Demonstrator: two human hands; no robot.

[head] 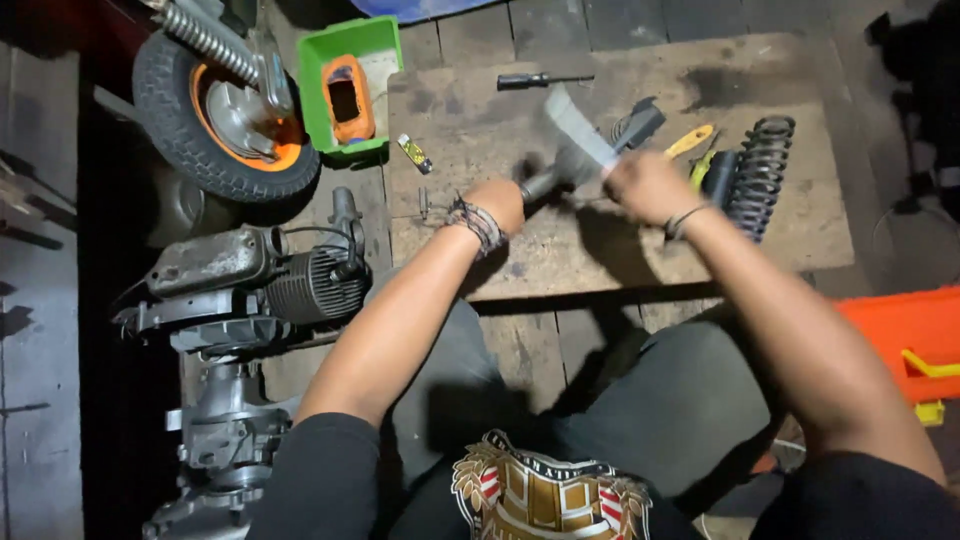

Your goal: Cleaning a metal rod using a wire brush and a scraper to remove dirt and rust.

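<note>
Two bare hands met over the worn wooden board (pixel 600 250) that served as a low bench on the plank floor. The left hand (pixel 497 204) was clenched round the near end of a dark metal shaft (pixel 540 183), apparently to steady it, while the right hand (pixel 645 186) pinched a pale grey rag (pixel 572 130) draped over the shaft's far end; the rag was blurred, so the exact grip of the fingers could not be told. Both were held just above the board rather than resting on it, which kept the shaft free to be wiped all round.

Right of the hands, a black coil spring (pixel 762 170) lay on the board beside a yellow-handled tool (pixel 690 140), close enough for the right hand to reach. A black-handled screwdriver (pixel 540 80) lay at the far edge, and a small yellow lighter (pixel 414 153) toward the far left corner.

Beyond the board's far left corner stood a green plastic bin (pixel 325 60), open-topped, holding an orange plastic casing (pixel 347 100) with a dark rectangular opening; whatever else was in it was hidden. Left of that were a small black tyre on an orange rim (pixel 215 110) and, nearer, a grimy grey engine block (pixel 250 290). An orange plastic box (pixel 900 335) sat at the right edge, its contents mostly out of view.
</note>
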